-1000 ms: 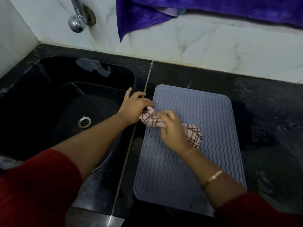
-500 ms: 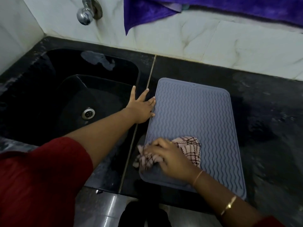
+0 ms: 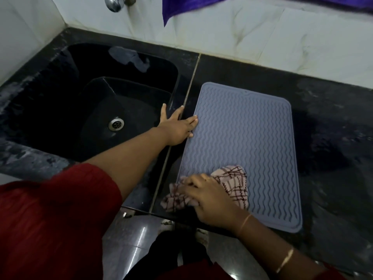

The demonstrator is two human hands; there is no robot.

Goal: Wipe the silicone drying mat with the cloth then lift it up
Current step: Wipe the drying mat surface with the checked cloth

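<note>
A grey silicone drying mat (image 3: 244, 138) with wavy ridges lies flat on the black counter, right of the sink. My right hand (image 3: 212, 201) presses a pink checked cloth (image 3: 234, 182) onto the mat's near left corner, and part of the cloth hangs over the mat's left edge. My left hand (image 3: 177, 126) lies flat with fingers spread, its fingertips on the mat's left edge and its palm on the counter strip beside the sink.
A black sink (image 3: 105, 110) with a steel drain (image 3: 116, 123) fills the left. A tap (image 3: 114, 3) sticks out of the marble wall above it. A purple towel (image 3: 181, 7) hangs at the top. The black counter (image 3: 333, 128) extends right of the mat.
My right hand dragged the cloth from the mat's upper left down to its near left corner. My left hand let go of the cloth and spread flat at the mat's left edge.
</note>
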